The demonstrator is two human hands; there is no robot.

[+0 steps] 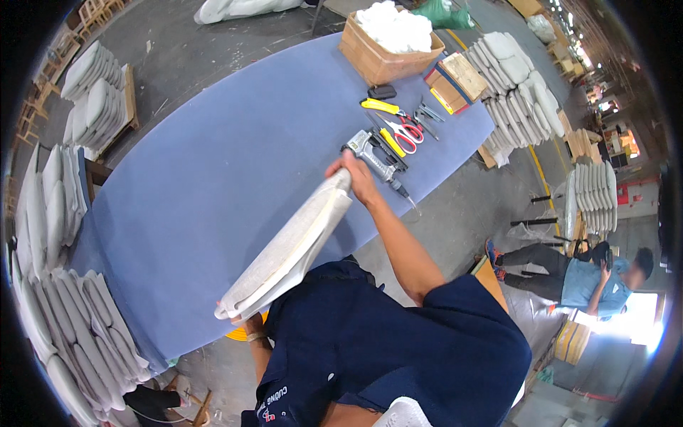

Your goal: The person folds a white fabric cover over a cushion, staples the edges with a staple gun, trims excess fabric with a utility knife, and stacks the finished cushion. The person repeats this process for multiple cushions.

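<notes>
A light grey fabric-covered seat cushion (288, 238) is tilted on edge between my two hands, over the near side of the blue-covered table (213, 164). My right hand (353, 174) is closed around its far upper end, beside a staple gun (373, 154) lying on the table. At the lower left end, my left hand (252, 327) grips the cushion from beneath; most of its fingers are hidden behind the cushion. A yellow round thing (240, 333) shows partly behind that hand.
Scissors (403, 134), a yellow cutter knife (380, 106) and several other tools lie at the table's right. Behind them stand a carton of white stuffing (377, 60) and smaller boxes (455, 82). Cushion stacks (85, 320) flank the table's left. A person (590, 281) stands at far right.
</notes>
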